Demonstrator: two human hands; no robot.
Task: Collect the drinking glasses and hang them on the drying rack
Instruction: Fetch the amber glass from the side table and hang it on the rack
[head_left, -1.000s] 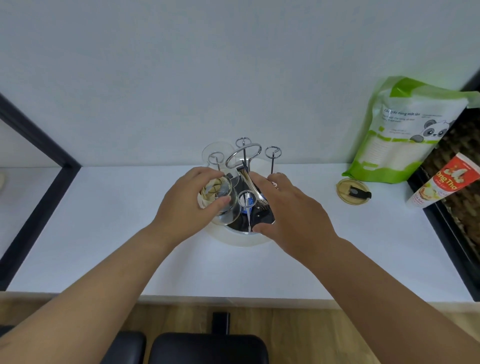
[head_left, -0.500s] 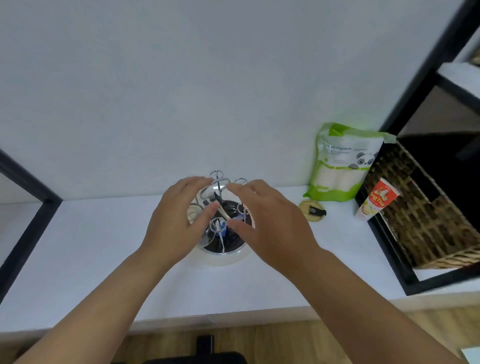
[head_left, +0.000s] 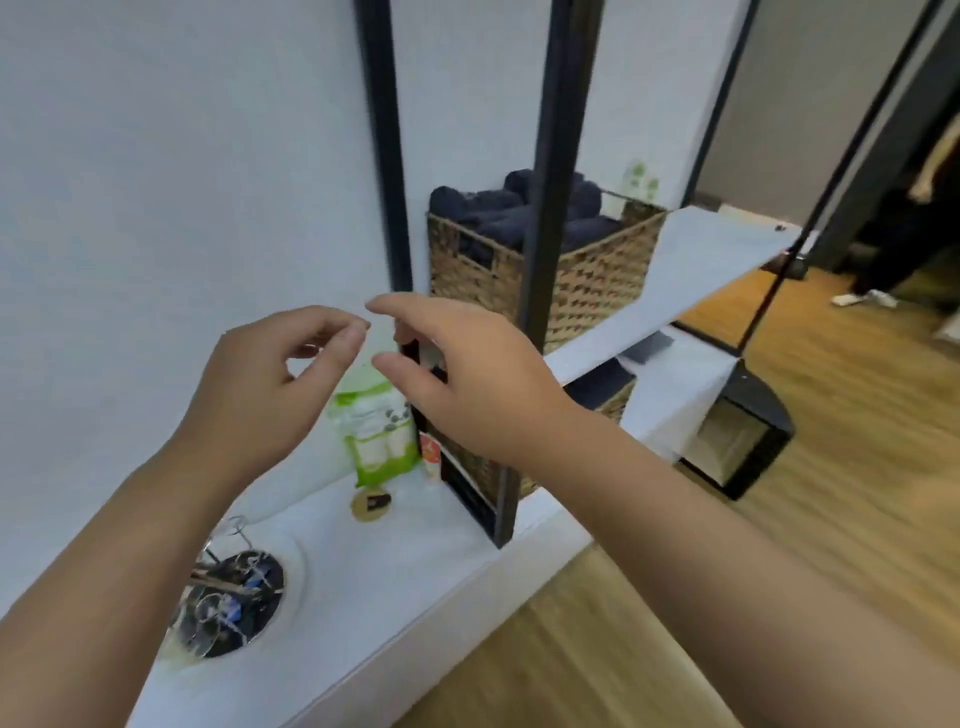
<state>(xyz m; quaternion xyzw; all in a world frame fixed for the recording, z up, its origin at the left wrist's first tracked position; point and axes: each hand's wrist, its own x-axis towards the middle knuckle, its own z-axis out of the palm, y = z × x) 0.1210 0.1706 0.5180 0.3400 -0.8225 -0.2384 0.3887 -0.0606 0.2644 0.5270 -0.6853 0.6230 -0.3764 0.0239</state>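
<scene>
Counter (head_left: 395, 582): white, against a white wall, black shelf frame (head_left: 540, 260) rising at its right end. Basket (head_left: 597, 275): woven, on the upper shelf, dark rolled cloths inside. Left hand (head_left: 260, 400): raised in the air, fingers curled, thumb and forefinger nearly meeting, nothing held. Right hand (head_left: 467, 379): raised beside it, fingers loosely spread, empty, touching nothing. Rack (head_left: 234, 597): round, wire pegs over a dark tray, low left on the counter, well below both hands; glass (head_left: 202, 623) on it, blurred. Pouch (head_left: 376, 431): green and white, standing at the wall, print unreadable. Tube (head_left: 430, 454): red and white, lettering too blurred to read. Lid (head_left: 371, 505): small, round, flat before the pouch.
</scene>
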